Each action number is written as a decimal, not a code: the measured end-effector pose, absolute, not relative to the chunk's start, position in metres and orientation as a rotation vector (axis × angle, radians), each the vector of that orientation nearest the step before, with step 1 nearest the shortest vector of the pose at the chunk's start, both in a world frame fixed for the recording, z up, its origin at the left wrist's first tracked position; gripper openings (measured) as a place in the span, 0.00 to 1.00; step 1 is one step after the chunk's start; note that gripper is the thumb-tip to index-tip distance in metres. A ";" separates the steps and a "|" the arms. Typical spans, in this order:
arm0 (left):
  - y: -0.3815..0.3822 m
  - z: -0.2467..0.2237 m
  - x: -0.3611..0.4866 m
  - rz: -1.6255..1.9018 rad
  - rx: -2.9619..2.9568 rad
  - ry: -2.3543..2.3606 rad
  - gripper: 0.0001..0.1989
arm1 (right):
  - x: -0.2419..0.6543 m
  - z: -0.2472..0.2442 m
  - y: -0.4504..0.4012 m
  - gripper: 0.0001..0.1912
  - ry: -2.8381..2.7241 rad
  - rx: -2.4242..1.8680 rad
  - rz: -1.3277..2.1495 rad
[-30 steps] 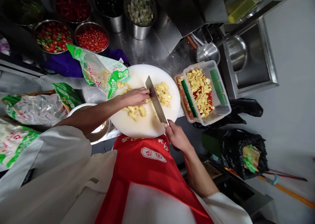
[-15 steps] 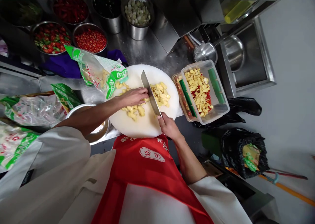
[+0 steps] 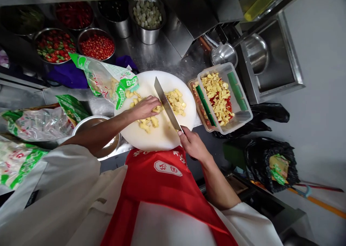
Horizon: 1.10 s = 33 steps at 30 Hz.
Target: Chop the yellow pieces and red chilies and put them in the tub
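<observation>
Right hand [image 3: 193, 143]: closed firmly round the handle of the broad, steel-bladed cleaver [image 3: 168, 103], thumb lying at the near end of the blade; we see no gap in this hold.
Left hand [image 3: 145, 107]: fingers drawn together and curled, pinning a pale yellow, ginger-like piece [image 3: 158, 109] close to the left face of the blade; we cannot tell how the thumb sits beneath.
Blade shift: the handle end has swung slightly to the right, so we note the cleaver lying more aslant; we read this as part of one cutting stroke, with no clear gain in cut slices.
White round board [image 3: 162, 137]: beneath both hands, bearing uncut knobbly yellow pieces [image 3: 147, 124] to the left of the blade and a heap of cut yellow slices [image 3: 175, 101] to its right.
Clear plastic tub [image 3: 242, 119]: right of the board, where we find more yellow slices over red bits.
Green-and-white printed plastic bag [image 3: 100, 78]: at the board's far left edge, with yellow contents showing through.
</observation>
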<state>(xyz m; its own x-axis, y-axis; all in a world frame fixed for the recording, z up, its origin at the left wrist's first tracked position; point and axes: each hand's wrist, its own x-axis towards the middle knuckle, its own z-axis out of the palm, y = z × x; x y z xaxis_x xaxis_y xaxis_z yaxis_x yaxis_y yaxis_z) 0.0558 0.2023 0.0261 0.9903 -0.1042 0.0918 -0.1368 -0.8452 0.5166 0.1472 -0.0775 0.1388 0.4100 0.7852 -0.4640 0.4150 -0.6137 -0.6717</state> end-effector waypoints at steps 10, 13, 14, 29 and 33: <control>0.209 0.023 0.061 0.060 2.570 -0.241 0.14 | 0.141 0.113 -0.059 0.21 -1.028 -2.324 1.133; 0.209 0.024 0.061 0.064 2.564 -0.241 0.14 | 0.147 0.115 -0.055 0.21 -1.028 -2.280 1.117; 0.209 0.024 0.061 0.068 2.561 -0.239 0.14 | 0.148 0.123 -0.059 0.21 -1.031 -2.261 1.124; 0.207 0.023 0.057 0.083 2.558 -0.206 0.13 | 0.151 0.136 -0.067 0.20 -1.013 -2.220 1.167; 0.207 0.022 0.056 0.092 2.537 -0.198 0.12 | 0.146 0.141 -0.076 0.21 -0.975 -2.241 1.232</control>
<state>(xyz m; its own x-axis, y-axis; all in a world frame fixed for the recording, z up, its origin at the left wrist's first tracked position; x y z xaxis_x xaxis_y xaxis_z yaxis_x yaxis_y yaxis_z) 0.0563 0.2070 0.0215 0.9865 -0.1218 0.1092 -0.1621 -0.8172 0.5531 0.1462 -0.0760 0.1413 0.3676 0.7371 -0.5671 0.3823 -0.6756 -0.6304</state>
